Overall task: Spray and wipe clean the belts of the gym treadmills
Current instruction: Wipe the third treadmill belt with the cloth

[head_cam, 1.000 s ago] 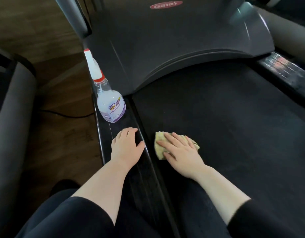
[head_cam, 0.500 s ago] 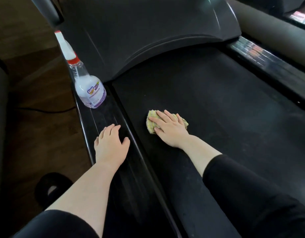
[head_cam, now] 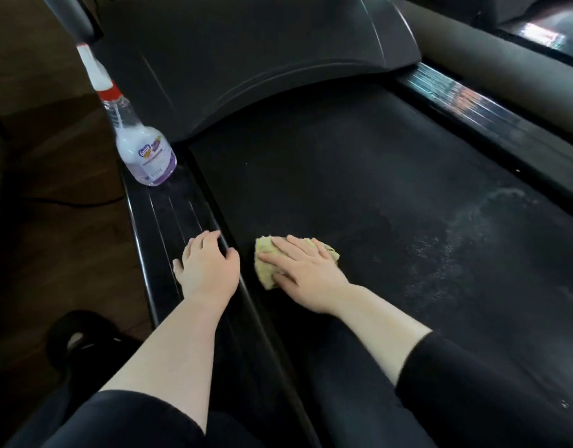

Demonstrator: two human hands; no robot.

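The black treadmill belt (head_cam: 359, 176) fills the middle of the view, with a pale wet smear on its right part. A yellow cloth (head_cam: 265, 257) lies on the belt near its left edge. My right hand (head_cam: 306, 270) presses flat on the cloth with straight fingers. My left hand (head_cam: 207, 270) rests open on the glossy left side rail (head_cam: 172, 208). A clear spray bottle (head_cam: 139, 147) with a white and red nozzle stands upright farther up that rail, apart from both hands.
The dark motor hood (head_cam: 246, 53) rises at the belt's far end. The right side rail (head_cam: 479, 111) runs along the belt, with a neighbouring treadmill's grey frame (head_cam: 504, 72) beyond it. Wooden floor (head_cam: 52, 221) and a dark shoe (head_cam: 81, 337) lie to the left.
My right hand with the cloth has slid back toward me along the belt's left edge. The left hand stays on the rail. The camera has shifted.
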